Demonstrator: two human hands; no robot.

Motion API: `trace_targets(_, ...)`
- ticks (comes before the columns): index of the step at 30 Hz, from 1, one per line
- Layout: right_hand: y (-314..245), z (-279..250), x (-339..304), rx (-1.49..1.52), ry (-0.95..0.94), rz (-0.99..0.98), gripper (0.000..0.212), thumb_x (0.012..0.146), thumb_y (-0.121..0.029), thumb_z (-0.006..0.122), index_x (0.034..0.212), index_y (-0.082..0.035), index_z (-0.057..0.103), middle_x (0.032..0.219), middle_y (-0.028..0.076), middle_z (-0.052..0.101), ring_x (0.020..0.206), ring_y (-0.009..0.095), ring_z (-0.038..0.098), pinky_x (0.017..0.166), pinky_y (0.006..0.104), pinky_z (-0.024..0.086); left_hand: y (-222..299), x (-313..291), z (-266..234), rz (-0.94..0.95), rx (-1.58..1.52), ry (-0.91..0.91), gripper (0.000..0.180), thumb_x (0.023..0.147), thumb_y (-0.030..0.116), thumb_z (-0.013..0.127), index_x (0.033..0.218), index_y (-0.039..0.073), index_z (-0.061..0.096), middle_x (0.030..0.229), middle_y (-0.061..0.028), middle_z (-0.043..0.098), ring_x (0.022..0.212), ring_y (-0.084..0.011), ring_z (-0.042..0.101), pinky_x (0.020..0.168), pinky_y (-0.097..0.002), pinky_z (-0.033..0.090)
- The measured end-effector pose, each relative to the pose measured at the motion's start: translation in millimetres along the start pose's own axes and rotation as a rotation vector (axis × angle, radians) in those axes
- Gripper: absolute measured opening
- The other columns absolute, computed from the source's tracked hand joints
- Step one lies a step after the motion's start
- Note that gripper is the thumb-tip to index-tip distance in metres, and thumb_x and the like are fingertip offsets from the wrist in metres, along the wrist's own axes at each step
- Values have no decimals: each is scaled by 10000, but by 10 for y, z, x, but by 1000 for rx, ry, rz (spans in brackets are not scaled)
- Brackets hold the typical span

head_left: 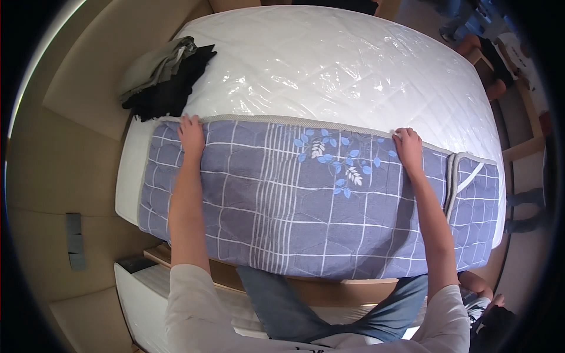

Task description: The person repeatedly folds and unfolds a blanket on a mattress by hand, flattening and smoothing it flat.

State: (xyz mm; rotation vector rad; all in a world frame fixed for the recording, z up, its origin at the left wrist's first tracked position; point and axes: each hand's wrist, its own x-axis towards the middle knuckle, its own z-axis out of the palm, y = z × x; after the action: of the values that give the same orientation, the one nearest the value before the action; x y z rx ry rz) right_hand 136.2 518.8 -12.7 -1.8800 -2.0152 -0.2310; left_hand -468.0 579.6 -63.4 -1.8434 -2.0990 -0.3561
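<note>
A grey-blue checked quilt [306, 212] with white grid lines and a blue leaf print lies folded across the near part of a white mattress [329, 65] wrapped in clear plastic. My left hand [191, 134] rests on the quilt's far edge near its left corner, fingers closed over the beige trim. Along the same far edge, toward the right, my right hand [408, 147] grips the trim. Both arms stretch forward over the quilt. The quilt's right end [465, 176] is folded back on itself.
A pile of dark and olive clothes [168, 79] sits on the mattress's far left corner. A wooden bed frame edge [329, 288] runs under the quilt's near side. Beige wall panels [70, 147] stand at left; wooden furniture and another person's legs [524, 206] are at right.
</note>
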Motion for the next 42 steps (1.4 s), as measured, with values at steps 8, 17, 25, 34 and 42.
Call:
trace_targets(8,-1270,-810,-1409,-4,-48,128,497,792,-232,515,1270,-126,426,1377,172,267,1282,370,202,1026,535,90,760,-1644,-1566,8,-248,31,506,822,202,471,1306,104,359,1391,-171,243,1286,-336,218,1034,-495,121)
trace_targets(17,-1248,-796,-2271,-12,-69,168,522,803,-292,483,1292,-136,392,1371,180,275,1277,353,217,1013,540,136,655,-2852,-1573,-176,-257,-59,487,828,222,461,1288,84,380,1353,-170,315,1258,-298,286,1036,-452,168)
trace_targets(25,-1117,-1409,-3316,121,-85,169,539,788,-256,513,1282,-87,381,1345,220,285,1266,351,239,1013,515,177,-1125,-3512,-1555,-1072,-471,357,684,758,344,632,1191,-114,367,1156,-280,457,1024,-403,482,913,-434,376)
trace_targets(34,-1127,-1717,-4076,35,-116,267,548,788,-270,482,1302,-120,367,1357,201,281,1267,333,253,1002,527,193,-1651,-3123,-2165,-1038,-2011,37,546,732,168,670,1195,3,434,1145,-152,514,1025,-298,518,869,-425,439)
trace_targets(42,-1148,-1687,-4154,122,-149,293,595,760,-283,498,1310,-116,344,1354,195,289,1268,324,254,1004,536,182,1065,-2383,-4117,-153,-1383,219,559,671,96,666,1169,-40,451,1108,-160,534,1010,-249,514,896,-330,376)
